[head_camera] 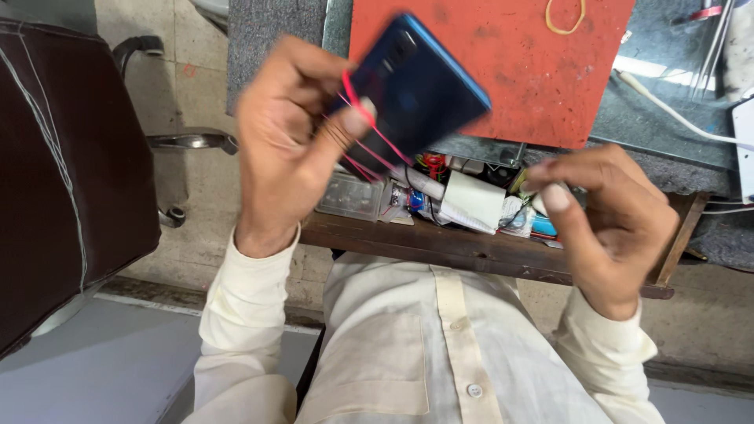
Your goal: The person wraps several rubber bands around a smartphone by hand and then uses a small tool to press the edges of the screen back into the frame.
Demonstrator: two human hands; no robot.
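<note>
1. Above the open drawer (471, 243), the left hand (287, 145) holds a dark blue phone (416, 86) up in the air, tilted and blurred by motion. Its fingers curl behind the phone's near end while the thumb presses on the front, so the phone is pinched between them.
2. Around the phone, near the thumb, runs a red rubber band (369, 137); its thin strands cross the dark surface and trail off the lower edge (how many loops there are cannot be made out).
3. Lower and to the right, the right hand (609, 220) hangs apart from the phone, over the drawer's right end. Its fingers are bent and drawn close together, thumb tip toward forefinger; whether they pinch anything cannot be told.
4. Inside the drawer lie small parts, a clear plastic case (351, 196) and a folded white paper (471, 200), jumbled together.
5. Behind the phone, a red mat (542, 78) covers part of the grey bench top, with a yellow rubber band (565, 17) lying on it near the far edge.
6. At the left stands a dark brown chair (71, 173), and a white cable (675, 110) crosses the bench at the right.
</note>
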